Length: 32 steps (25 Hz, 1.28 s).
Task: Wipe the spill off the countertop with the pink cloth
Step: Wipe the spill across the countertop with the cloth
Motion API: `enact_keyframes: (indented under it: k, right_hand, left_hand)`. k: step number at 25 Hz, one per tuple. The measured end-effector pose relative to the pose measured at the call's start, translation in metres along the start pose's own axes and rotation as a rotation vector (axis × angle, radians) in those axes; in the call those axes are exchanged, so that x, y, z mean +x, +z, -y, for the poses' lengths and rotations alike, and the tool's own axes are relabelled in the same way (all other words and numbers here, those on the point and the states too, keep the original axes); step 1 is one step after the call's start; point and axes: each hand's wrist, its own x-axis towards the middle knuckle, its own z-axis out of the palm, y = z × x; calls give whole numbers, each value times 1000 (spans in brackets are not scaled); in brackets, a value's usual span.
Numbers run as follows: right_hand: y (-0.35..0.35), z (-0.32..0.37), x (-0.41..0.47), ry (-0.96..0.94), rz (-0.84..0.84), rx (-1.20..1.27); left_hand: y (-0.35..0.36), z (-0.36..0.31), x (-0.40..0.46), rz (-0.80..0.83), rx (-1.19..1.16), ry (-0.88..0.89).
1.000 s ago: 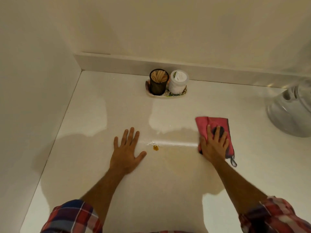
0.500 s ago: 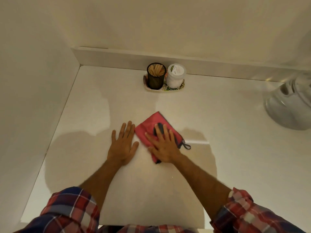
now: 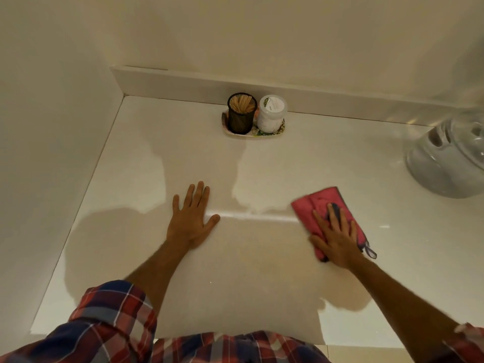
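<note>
A pale, smooth countertop [image 3: 288, 163] fills a corner between cream walls, with a low raised ledge [image 3: 183, 82] running along its back edge and the person's shadow lying across the near half.

The pink cloth [image 3: 318, 205] lies flat on the right part of that surface, folded into a rough rectangle with a dark trim and a small dark loop [image 3: 370, 252] trailing from its near right corner. The right hand [image 3: 335, 239] lies palm down on top of it, fingers spread and extended rather than curled, pressing the cloth against the counter and covering its near half; the far left corner sticks out beyond the fingertips. A faint bright streak on the surface runs leftward from the cloth's edge towards the other hand. No coloured spill can be made out on the counter.

The left hand [image 3: 190, 218] rests flat and empty on the bare countertop, well apart from the cloth, fingers together and thumb out. Both forearms are bare, with red, blue and white plaid sleeves [image 3: 104, 318] rolled up.

At the back, just beside the ledge, a small patterned tray [image 3: 262, 134] holds a black mesh cup [image 3: 241, 119] of wooden sticks and a white lidded jar [image 3: 271, 115], standing side by side. A rounded, glossy white object [image 3: 447, 163] sits at the right edge, partly cut off.
</note>
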Motion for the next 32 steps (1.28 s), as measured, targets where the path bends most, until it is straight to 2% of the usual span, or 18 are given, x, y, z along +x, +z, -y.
enact_keyframes:
  k: [3,5,9,12,16,18,21,24,28,32]
  right_hand:
    - [-14,23,53,215,11,43]
    - [-22,47,88,248,-14,60]
    - [-35,94,132,114,-16,68]
    - [-36,137,142,25,3,199]
    - [-19,198,105,-304,41,131]
    - [-7,208,71,-393,50,81]
    - [13,197,5,-515,106,66]
    - [27,152,-54,-530,152,60]
    - [32,74,-77,-375,139,28]
    - [25,24,-50,-154,104,61]
  left_hand:
    - [-1,0,1,11,7,-3]
    - [-1,0,1,11,-6,-3]
    - [1,2,3,9,-10,-1]
    - [2,2,4,9,0,1]
    - [0,3,2,-16,-47,7]
    - [-2,2,0,-36,-97,14]
    - [-5,2,-2,-17,-118,29]
    - [-3,2,-2,1,-29,23]
    - [-4,-1,-3,15,9,7]
    - [-4,-1,-2,19,15,7]
